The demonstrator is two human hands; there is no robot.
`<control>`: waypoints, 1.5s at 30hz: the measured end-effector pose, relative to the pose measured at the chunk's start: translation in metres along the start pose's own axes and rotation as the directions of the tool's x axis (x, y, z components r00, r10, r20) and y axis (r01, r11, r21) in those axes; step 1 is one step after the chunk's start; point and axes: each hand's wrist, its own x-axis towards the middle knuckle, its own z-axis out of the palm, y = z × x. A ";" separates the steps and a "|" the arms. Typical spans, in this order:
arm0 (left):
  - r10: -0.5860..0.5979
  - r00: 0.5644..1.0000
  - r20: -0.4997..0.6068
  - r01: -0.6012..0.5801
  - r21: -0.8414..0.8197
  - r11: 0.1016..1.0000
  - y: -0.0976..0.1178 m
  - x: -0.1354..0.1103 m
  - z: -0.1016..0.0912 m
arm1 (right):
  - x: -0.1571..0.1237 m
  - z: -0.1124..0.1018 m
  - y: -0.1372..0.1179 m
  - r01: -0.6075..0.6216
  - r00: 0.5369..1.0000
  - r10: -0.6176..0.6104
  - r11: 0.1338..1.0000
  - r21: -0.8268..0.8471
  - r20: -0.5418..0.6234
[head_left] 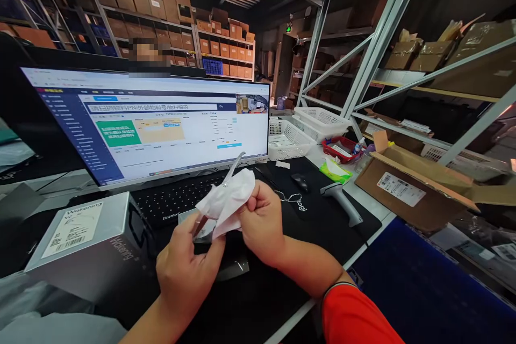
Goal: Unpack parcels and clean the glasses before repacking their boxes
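In front of the monitor, both hands work at a crumpled white wipe (pixel 229 199). My right hand (pixel 264 223) is closed, its fingers pinching the wipe's right side. Below and to the left, my left hand (pixel 191 263) grips the lower edge of the wipe and what it covers between thumb and fingers. A thin, shiny grey strip (pixel 234 168) sticks up out of the wipe; it looks like the arm of a pair of glasses, but the rest is hidden. A silver "Wakening" box (pixel 100 247) stands left of my left hand.
Behind the hands are a keyboard (pixel 177 199) and a lit monitor (pixel 181 129). To the right lie a mouse (pixel 300 183), a barcode scanner (pixel 342 203) and a tissue pack (pixel 335 171). White baskets (pixel 292 142) and an opened carton (pixel 403 185) stand farther right. Another person is behind the monitor.
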 end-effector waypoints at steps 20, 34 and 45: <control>0.035 0.988 0.148 -0.030 -0.039 0.999 -0.007 0.011 -0.007 | 0.004 0.012 0.011 -0.220 0.975 0.218 0.975 0.039 0.037; 0.021 0.975 0.219 -0.006 -0.070 0.998 -0.016 0.017 -0.008 | 0.019 0.009 0.017 -0.331 0.943 0.327 0.914 0.236 0.055; -0.028 0.977 0.209 0.060 -0.150 0.987 -0.023 0.026 -0.009 | 0.000 0.017 0.024 -0.129 0.992 0.128 0.991 0.022 0.003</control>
